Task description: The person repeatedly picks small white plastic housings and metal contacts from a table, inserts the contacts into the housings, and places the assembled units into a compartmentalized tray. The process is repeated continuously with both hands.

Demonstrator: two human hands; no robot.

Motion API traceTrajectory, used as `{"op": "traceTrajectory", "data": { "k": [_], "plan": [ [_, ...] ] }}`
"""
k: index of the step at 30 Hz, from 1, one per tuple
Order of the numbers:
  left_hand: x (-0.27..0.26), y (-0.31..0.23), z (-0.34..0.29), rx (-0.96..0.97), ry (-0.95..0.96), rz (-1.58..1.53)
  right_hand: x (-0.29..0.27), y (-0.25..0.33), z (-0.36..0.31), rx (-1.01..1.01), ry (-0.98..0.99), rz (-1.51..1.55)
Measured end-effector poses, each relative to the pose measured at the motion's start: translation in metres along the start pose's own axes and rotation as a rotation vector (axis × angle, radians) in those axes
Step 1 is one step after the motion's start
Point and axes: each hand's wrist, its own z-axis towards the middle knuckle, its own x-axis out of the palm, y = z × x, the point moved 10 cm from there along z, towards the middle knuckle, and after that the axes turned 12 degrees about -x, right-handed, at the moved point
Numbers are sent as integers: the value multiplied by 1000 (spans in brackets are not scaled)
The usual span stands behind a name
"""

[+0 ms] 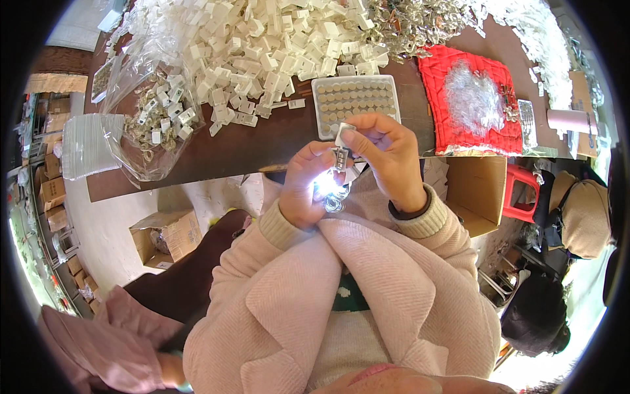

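In front of my chest, my left hand (303,185) pinches a small keychain light (340,159). Its case is open and shows dark and metallic parts inside. Bright white light glares beside my left fingers, and several metal rings (335,199) dangle under them. Just above, my right hand (392,159) grips a small white plastic cover (343,134) between thumb and fingers. The cover is held close to the top end of the light; whether the two touch I cannot tell. Behind my hands lies a pale tray (317,98) with rows of round button cells.
Loose white plastic cases (262,59) are heaped across the dark table (230,146). A clear bag (161,121) of finished-looking pieces lies left, metal clips (420,23) behind. A red cloth (436,98) bears clear plastic bits. Cardboard boxes (178,238) and a red stool (522,192) stand below.
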Motion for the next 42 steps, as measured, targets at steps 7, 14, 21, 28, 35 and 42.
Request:
{"op": "traceTrajectory", "data": {
  "k": [7,14,21,28,35,42],
  "plan": [
    [1,-1,-1,28,-11,-50,23,56,-9,-680,251,-290],
    [-5,9,0,16,-109,-150,31,60,-16,-820,289,-351],
    [-7,22,-1,-61,-89,-237,28,57,-25,-863,275,-397],
    [-7,25,4,-12,-173,-5,-14,63,-45,-882,263,-691],
    [-11,21,3,14,-188,95,-173,56,-38,-520,-458,-1136],
    [-3,20,8,20,-146,240,-197,40,-33,-418,-369,-1163]
  ]
}}
